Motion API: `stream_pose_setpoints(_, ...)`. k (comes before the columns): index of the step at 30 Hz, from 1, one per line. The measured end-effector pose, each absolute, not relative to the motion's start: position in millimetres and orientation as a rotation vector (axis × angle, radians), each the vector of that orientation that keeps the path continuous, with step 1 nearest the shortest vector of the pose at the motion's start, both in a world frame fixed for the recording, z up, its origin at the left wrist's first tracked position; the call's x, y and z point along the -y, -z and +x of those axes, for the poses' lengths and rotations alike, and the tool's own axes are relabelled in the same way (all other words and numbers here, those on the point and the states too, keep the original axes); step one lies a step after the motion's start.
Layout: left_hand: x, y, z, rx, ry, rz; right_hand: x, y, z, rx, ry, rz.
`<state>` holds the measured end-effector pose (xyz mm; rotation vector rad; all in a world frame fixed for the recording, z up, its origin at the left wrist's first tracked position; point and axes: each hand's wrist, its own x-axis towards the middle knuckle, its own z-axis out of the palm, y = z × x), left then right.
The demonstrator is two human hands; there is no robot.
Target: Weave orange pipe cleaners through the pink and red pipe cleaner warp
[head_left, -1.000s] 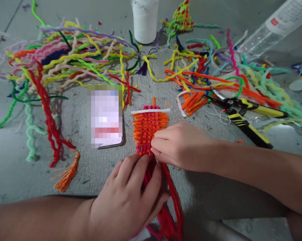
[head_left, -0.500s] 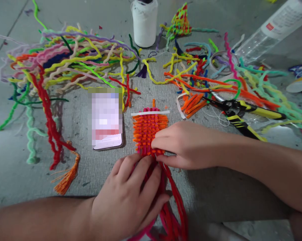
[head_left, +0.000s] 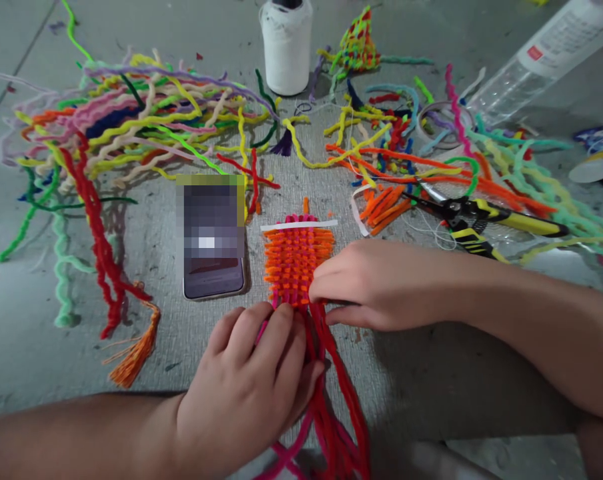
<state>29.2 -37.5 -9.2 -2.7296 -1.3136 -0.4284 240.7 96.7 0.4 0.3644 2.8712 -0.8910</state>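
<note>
A woven patch [head_left: 297, 257] of orange and pink fuzzy stems lies flat on the grey cloth surface, with a white strip [head_left: 299, 225] across its top. Long red and pink stems [head_left: 339, 373] trail from its lower edge toward me. My left hand [head_left: 254, 367] rests over these stems just below the patch, fingers bent and closed around some of them. At the patch's lower right corner, the fingers of my right hand [head_left: 361, 287] are pinched together on the red stems. Both sets of fingertips are partly hidden.
A phone [head_left: 214, 267] lies left of the patch. Coloured stems [head_left: 131, 127] are heaped at the back left, with more at the right beside yellow-black pliers [head_left: 486, 217]. Behind stand a white bottle [head_left: 287, 50] and a tilted clear bottle [head_left: 521, 80].
My left hand has shifted slightly left and down. My right hand has moved slightly right, uncovering more of the patch's lower edge. The phone screen has dimmed.
</note>
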Motion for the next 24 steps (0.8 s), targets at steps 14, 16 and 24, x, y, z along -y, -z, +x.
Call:
stream_pose_setpoints(14,35.4,6.1,26.7,1.281,0.392,-2.674,-78.1,-1.7,234.3,-2.932,0.647,0.537)
stream_pose_setpoints(16,34.7,7.3,25.6,1.270,0.338,-2.698,-78.7,-0.7,235.3,-2.944,0.651,0.517)
stream_pose_setpoints(24,32.2,8.0,26.3,1.227,0.423,-2.814,-81.8,2.9,236.9,-2.982,0.660,0.436)
